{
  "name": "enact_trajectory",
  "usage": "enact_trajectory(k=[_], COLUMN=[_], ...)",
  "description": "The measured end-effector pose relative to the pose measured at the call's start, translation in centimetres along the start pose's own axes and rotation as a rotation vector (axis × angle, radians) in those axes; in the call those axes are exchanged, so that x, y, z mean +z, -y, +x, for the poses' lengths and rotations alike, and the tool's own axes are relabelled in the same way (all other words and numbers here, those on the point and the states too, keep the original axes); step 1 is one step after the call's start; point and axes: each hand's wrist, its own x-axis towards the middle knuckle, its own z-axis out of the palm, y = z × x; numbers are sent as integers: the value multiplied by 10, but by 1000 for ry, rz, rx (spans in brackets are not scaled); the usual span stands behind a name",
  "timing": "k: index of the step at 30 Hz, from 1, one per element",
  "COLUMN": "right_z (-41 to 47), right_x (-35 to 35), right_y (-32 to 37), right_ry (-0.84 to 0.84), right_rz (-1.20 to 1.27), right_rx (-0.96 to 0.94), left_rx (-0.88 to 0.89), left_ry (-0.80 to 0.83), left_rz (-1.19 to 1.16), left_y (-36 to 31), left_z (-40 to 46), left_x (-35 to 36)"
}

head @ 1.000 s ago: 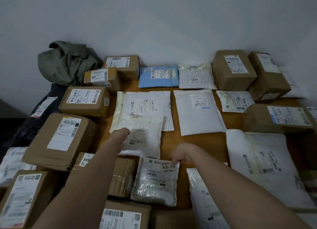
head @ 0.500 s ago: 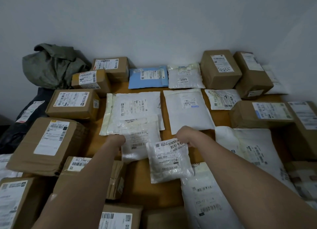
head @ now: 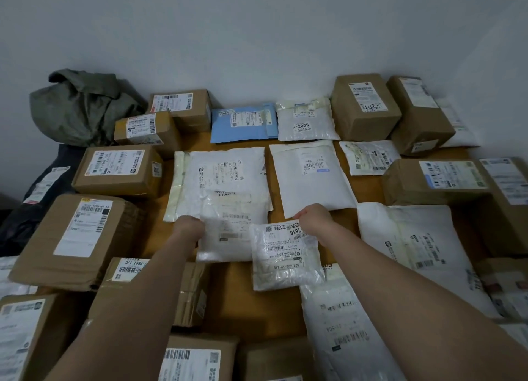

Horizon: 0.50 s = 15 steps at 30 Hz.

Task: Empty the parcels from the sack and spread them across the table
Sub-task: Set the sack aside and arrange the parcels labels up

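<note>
While parcels crowd my counter (head: 251, 309) edge to edge, the olive sack (head: 83, 106) slumps emptied at its far-left corner. Mid-counter, my left hand (head: 188, 228) grips the clear mailer (head: 231, 232); my right hand (head: 313, 219) pinches the small white pouch (head: 285, 260) by its top edge. Risk: both overlap neighbouring mailers, so slick film may slide and drag those askew.

I can't see the fingers of either hand: the left hand (head: 189, 227) hides them against a blurred clear packet (head: 233, 232), the right hand (head: 314, 219) behind another packet (head: 285, 259), probably pinching its top edge. Label print is unreadable. The frame's edges cut off the near boxes (head: 197, 360).
</note>
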Motion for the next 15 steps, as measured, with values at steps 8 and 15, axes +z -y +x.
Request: enact_trajectory(k=[8, 15], right_z=[-4, 3], right_x=[0, -9], right_y=[15, 21], right_ry=[59, 7], right_rz=[55, 725], right_rx=[10, 189], left_rx=[26, -25], left_ry=[33, 330], left_rz=[91, 23], left_y=[0, -2], left_z=[2, -8], left_x=[-13, 1])
